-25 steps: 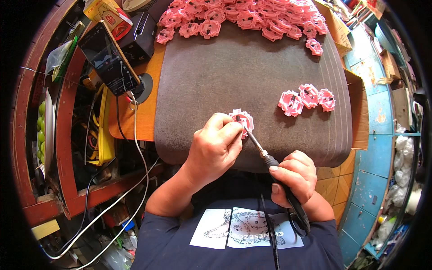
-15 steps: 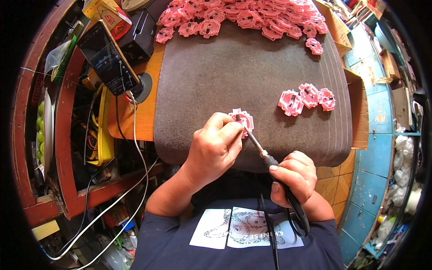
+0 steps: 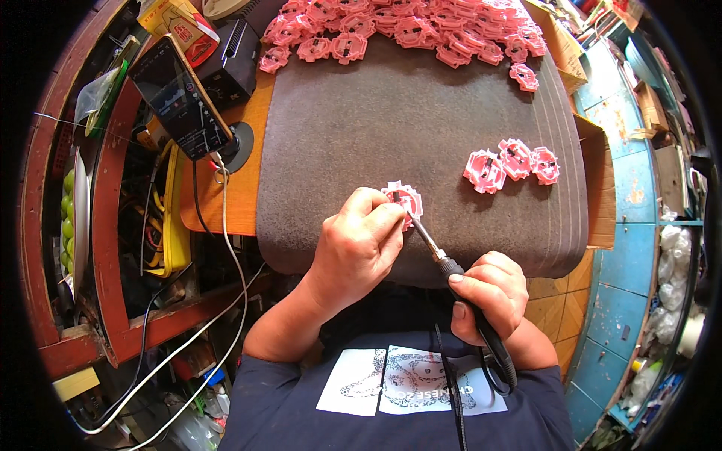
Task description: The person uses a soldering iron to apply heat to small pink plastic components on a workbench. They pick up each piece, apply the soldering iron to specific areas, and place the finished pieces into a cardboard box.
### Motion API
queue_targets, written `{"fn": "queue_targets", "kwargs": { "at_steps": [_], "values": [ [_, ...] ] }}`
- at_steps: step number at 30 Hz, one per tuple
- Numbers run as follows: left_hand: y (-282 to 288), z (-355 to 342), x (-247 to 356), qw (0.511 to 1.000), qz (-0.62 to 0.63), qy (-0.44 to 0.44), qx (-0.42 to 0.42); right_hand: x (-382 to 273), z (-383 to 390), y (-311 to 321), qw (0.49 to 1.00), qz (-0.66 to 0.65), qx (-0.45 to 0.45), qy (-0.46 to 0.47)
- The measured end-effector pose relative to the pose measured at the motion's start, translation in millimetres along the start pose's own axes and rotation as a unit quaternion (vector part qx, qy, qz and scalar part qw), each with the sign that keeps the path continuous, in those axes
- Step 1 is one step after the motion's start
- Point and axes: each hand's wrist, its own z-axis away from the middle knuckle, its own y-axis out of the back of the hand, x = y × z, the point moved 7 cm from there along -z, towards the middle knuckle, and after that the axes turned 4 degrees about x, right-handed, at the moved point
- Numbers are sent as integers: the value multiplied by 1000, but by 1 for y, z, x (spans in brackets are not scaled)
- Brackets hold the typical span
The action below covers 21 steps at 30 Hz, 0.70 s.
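Observation:
A pink plastic part with a round recess and a small black piece lies near the front of the dark mat. My left hand is closed in a pinch over its lower left side; whatever the fingertips grip there is hidden. In my right hand is a soldering iron, held by its black handle. Its metal tip points up and left, reaching the pink part beside my left fingertips. To the right lie three similar pink parts, among them a left one and a right one.
A large heap of pink parts covers the mat's far end. On the left a phone stands on a round base, with cables hanging down. A cardboard box flanks the mat's right edge. The iron's cord loops near my shirt.
Almost nothing differs. Both hands and the soldering iron keep their places at the pink part, and the mat with its parts appears shifted very slightly left.

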Motion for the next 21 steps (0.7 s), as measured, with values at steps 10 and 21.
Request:
{"fn": "queue_targets", "kwargs": {
  "at_steps": [10, 21],
  "values": [
    [1, 1, 0, 1000, -14, -1, 0, 4, 2, 11, 1000, 4, 8, -21],
    [1, 1, 0, 1000, -12, -2, 1, 17, 5, 4, 994, 43, 50, -87]
  ]
}}
